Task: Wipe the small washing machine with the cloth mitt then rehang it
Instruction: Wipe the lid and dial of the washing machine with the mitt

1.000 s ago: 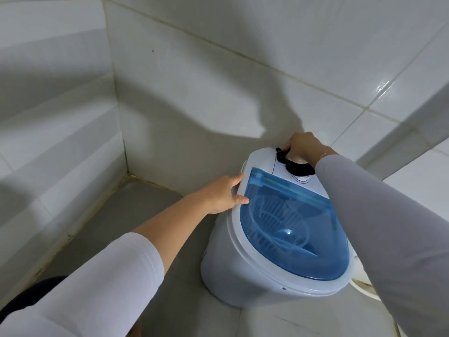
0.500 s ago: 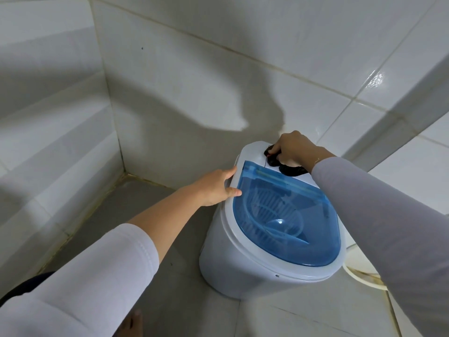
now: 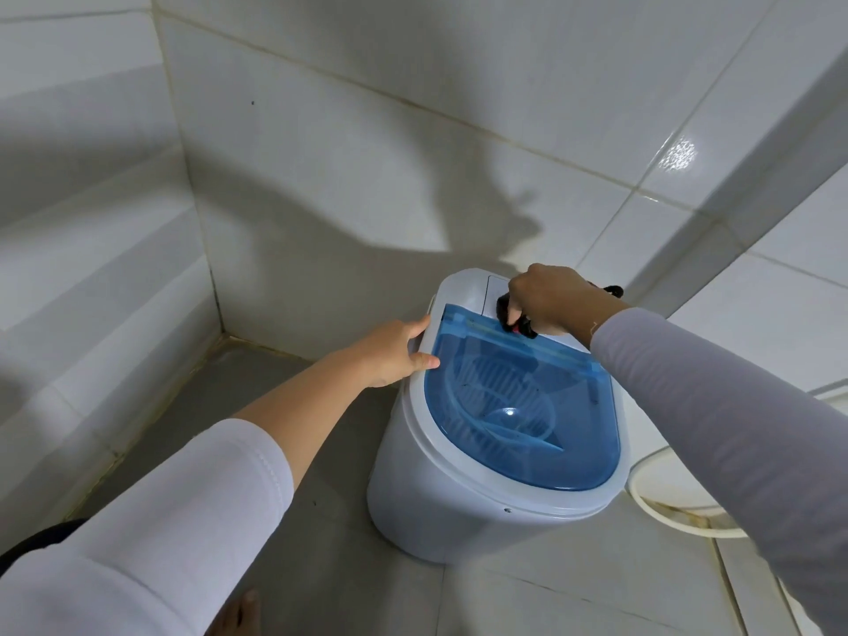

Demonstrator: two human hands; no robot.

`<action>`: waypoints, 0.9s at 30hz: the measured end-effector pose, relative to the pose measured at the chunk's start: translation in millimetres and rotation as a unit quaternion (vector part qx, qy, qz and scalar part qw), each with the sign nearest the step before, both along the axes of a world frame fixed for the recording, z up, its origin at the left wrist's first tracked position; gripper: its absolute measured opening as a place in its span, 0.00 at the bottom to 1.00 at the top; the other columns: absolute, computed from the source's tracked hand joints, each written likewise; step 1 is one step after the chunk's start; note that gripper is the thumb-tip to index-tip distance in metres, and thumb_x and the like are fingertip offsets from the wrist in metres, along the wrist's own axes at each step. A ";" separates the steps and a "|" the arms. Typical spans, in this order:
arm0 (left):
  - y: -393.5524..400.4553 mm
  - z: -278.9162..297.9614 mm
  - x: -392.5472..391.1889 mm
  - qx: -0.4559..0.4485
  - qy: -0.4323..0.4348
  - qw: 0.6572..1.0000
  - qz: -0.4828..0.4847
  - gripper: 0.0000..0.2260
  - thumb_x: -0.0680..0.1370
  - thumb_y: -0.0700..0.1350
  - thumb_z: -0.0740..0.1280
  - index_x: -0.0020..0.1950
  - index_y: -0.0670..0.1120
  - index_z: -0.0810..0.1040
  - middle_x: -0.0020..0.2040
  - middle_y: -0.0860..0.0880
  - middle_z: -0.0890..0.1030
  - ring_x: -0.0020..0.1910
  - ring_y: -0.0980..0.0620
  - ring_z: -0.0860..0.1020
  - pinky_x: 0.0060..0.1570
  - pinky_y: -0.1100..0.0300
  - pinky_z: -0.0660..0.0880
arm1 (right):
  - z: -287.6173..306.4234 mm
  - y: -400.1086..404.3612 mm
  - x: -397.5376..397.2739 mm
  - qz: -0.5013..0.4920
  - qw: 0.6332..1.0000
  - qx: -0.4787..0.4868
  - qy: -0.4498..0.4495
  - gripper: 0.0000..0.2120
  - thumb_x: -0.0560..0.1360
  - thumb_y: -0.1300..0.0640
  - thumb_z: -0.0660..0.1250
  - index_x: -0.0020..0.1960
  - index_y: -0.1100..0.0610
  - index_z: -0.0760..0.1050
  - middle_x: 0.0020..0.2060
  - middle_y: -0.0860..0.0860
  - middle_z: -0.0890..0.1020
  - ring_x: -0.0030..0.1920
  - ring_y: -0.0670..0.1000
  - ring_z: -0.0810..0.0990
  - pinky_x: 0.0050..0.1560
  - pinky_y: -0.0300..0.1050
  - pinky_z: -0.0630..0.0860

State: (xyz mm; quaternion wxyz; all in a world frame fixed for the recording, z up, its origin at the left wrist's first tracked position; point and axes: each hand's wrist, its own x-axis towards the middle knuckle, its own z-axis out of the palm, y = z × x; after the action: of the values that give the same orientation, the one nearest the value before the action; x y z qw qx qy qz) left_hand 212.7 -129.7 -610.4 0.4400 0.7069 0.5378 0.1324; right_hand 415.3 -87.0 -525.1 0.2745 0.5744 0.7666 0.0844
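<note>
The small washing machine [image 3: 482,452] stands on the tiled floor [image 3: 321,521] at centre frame, close to the corner where two tiled walls [image 3: 367,130] meet. Its blue see-through lid [image 3: 518,401] is shut.

The left hand [image 3: 394,351] rests on the upper left rim of the machine, thumb on top by the lid corner and fingers [image 3: 424,360] lying along the edge. The fingers are loosely spread, pressing and not clenched. This hold appears intended to brace the light machine against sliding while the other hand rubs. The left arm reaches straight in from the lower left of the frame, sleeve pushed back from the forearm.

The right hand [image 3: 550,300] is at the back panel, above the lid hinge, knuckles up and fingers curled tight around a black cloth mitt [image 3: 514,319], which is bunched and pressed onto the white panel. The right arm enters from the right edge of the frame, wrist bent downward.

Judgement: wiping is under way at the rear panel; lid, sides and rehanging are yet to do. No hook is visible.
</note>
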 end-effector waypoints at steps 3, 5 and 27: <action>0.0 0.4 0.5 0.003 0.005 1.000 -0.001 0.32 0.78 0.50 0.64 0.77 0.52 0.52 0.77 0.49 0.60 0.75 0.47 0.60 0.71 0.54 0.59 | 10.9 3.4 2.1 0.003 1.000 -0.003 -0.016 0.16 0.71 0.65 0.65 0.52 0.48 0.81 0.50 0.54 0.81 0.51 0.56 0.79 0.43 0.46 0.76; 0.9 0.1 0.3 0.005 0.009 1.000 -0.003 0.32 0.78 0.51 0.64 0.77 0.52 0.52 0.77 0.49 0.59 0.75 0.47 0.60 0.71 0.54 0.58 | 26.7 7.7 7.2 -0.012 0.999 0.029 0.017 0.18 0.71 0.66 0.64 0.50 0.46 0.81 0.50 0.53 0.82 0.51 0.56 0.78 0.46 0.47 0.77; 4.8 0.1 1.7 0.013 0.016 1.000 -0.001 0.31 0.77 0.50 0.65 0.77 0.53 0.54 0.77 0.53 0.58 0.76 0.51 0.57 0.72 0.57 0.55 | -20.0 36.2 69.7 -0.040 0.971 0.099 0.213 0.22 0.76 0.67 0.58 0.61 0.46 0.77 0.58 0.50 0.78 0.58 0.57 0.73 0.51 0.47 0.71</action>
State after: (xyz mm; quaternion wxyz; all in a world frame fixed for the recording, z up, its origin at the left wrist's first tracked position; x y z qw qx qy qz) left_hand 214.4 -124.9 -610.3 0.4223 0.7150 0.5422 0.1282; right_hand 485.0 -50.8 -545.0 0.0498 0.6332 0.7720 0.0242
